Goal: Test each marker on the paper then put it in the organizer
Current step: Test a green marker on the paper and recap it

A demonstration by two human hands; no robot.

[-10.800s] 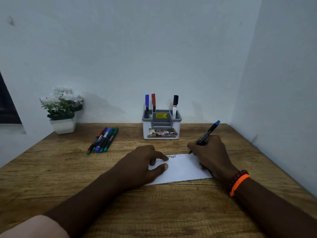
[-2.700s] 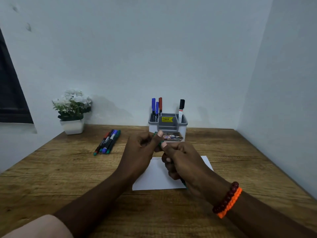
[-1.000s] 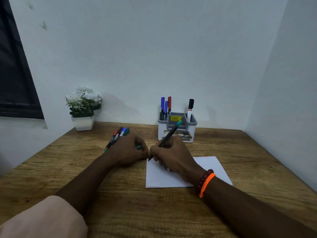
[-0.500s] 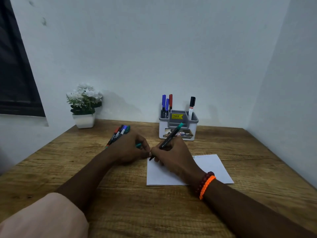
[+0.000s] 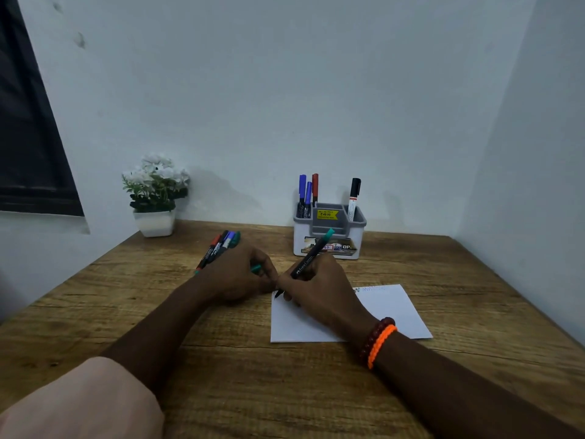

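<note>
Right hand (image 5: 319, 288) grips green marker (image 5: 311, 259), tip on paper's (image 5: 389, 307) top-left corner — left hand (image 5: 240, 274) pinches green cap (image 5: 255, 268) just beside. Organizer (image 5: 329, 237) behind, four markers upright.

Since the previous frames, the right hand (image 5: 319, 286) has brought the uncapped green marker (image 5: 308, 261) onto the paper (image 5: 389, 308); the left hand (image 5: 237, 277) holds its cap (image 5: 255, 268).

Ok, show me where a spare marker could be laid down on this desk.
Free: bare wood right of the paper and organizer, and the near edge. Crowded: around the loose markers and both hands at the paper's left corner.
</note>
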